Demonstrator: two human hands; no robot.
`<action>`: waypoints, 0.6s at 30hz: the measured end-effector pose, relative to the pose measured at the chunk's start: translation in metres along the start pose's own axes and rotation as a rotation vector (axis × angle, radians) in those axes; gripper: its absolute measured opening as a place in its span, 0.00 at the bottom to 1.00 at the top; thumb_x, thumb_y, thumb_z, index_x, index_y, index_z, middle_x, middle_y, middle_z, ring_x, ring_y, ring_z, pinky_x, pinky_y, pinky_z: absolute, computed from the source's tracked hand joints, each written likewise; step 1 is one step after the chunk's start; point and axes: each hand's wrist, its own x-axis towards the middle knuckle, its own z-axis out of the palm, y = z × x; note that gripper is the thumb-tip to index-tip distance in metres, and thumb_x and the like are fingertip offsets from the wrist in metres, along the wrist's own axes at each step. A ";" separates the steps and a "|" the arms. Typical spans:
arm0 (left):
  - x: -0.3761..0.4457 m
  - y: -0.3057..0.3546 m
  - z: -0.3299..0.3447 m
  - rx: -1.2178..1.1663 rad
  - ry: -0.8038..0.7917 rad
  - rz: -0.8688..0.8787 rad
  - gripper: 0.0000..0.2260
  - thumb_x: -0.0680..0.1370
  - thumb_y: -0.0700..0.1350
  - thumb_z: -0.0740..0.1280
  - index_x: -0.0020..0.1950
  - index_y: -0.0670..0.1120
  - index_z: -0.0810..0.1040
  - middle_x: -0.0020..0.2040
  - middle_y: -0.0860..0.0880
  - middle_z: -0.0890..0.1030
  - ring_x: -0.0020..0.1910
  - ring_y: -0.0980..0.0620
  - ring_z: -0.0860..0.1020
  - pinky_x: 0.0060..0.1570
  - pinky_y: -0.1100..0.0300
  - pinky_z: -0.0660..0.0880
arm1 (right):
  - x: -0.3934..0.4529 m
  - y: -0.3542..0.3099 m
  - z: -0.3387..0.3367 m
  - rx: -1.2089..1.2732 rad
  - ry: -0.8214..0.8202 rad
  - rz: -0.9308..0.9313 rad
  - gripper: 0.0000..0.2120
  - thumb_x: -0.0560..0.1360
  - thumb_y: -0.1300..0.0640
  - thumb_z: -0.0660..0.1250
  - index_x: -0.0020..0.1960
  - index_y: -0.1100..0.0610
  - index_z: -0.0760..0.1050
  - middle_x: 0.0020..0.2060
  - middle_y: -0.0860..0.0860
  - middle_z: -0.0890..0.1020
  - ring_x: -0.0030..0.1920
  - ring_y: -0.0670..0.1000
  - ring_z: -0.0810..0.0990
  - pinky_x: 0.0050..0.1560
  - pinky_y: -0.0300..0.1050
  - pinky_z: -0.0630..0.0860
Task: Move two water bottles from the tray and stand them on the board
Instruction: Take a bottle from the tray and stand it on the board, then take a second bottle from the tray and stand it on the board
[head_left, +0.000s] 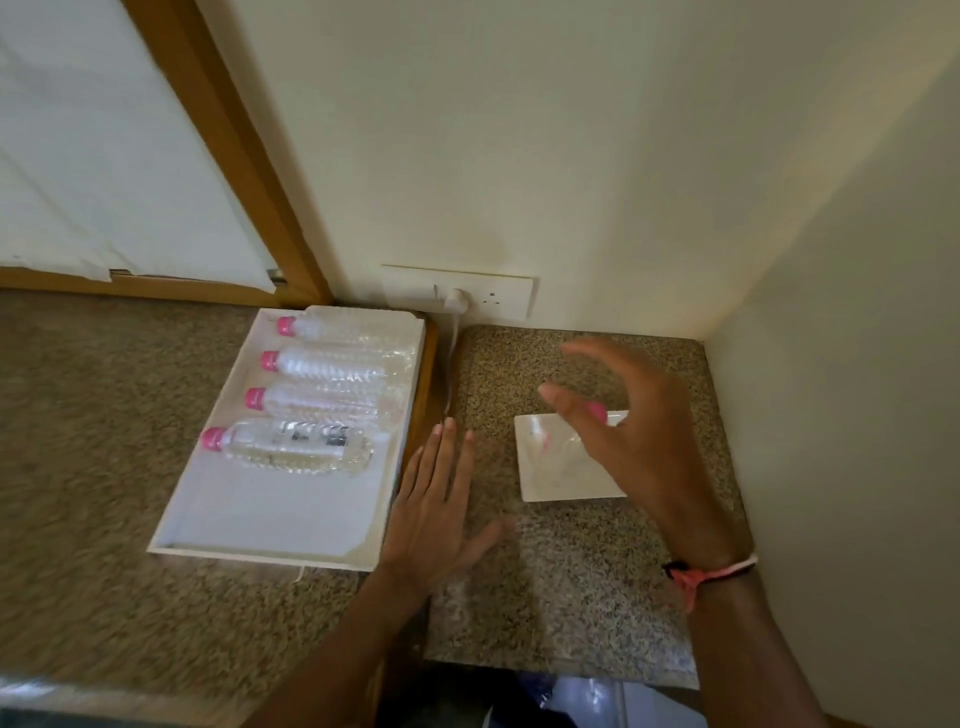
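Clearly, four pink-capped clear bottles (306, 400) lie sideways in the white tray (270, 525).

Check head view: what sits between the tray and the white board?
Head view: the left hand, fingers spread, over the wooden divider strip between tray and board.

This looks to me like a hotel room or a guest room, though the blur keeps me from being sure. I stand at a speckled stone bench (571, 597) set into a corner of plain cream walls (519, 130). A white tray (270, 525) holds four small sealed water bottles (296, 446) with pink caps, laid out in a row like guest supplies. A small white board (561, 478) sits on the stone nearby. A wall socket (493, 296) with a white plug (457, 299) is just above the bench. At left, a wooden frame (234, 156) borders a pale cloth (93, 156), maybe a curtain.
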 end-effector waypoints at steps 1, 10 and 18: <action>-0.004 -0.008 -0.009 -0.011 0.031 0.005 0.47 0.75 0.74 0.58 0.82 0.43 0.52 0.84 0.40 0.53 0.83 0.42 0.53 0.79 0.42 0.63 | 0.001 -0.010 0.005 0.006 0.021 -0.007 0.19 0.74 0.40 0.69 0.62 0.44 0.76 0.59 0.38 0.79 0.61 0.36 0.75 0.55 0.23 0.72; -0.062 -0.140 -0.091 0.063 0.105 -0.034 0.48 0.74 0.75 0.55 0.82 0.42 0.55 0.83 0.39 0.57 0.82 0.39 0.57 0.77 0.40 0.65 | -0.003 -0.095 0.111 -0.075 -0.082 -0.051 0.14 0.77 0.53 0.69 0.61 0.55 0.80 0.58 0.48 0.83 0.58 0.44 0.79 0.62 0.28 0.70; -0.100 -0.257 -0.129 0.101 0.056 -0.081 0.49 0.74 0.76 0.50 0.82 0.40 0.52 0.82 0.37 0.57 0.82 0.38 0.57 0.78 0.40 0.62 | -0.007 -0.134 0.237 -0.084 -0.326 0.000 0.13 0.78 0.56 0.68 0.62 0.55 0.78 0.60 0.50 0.82 0.61 0.52 0.79 0.63 0.48 0.75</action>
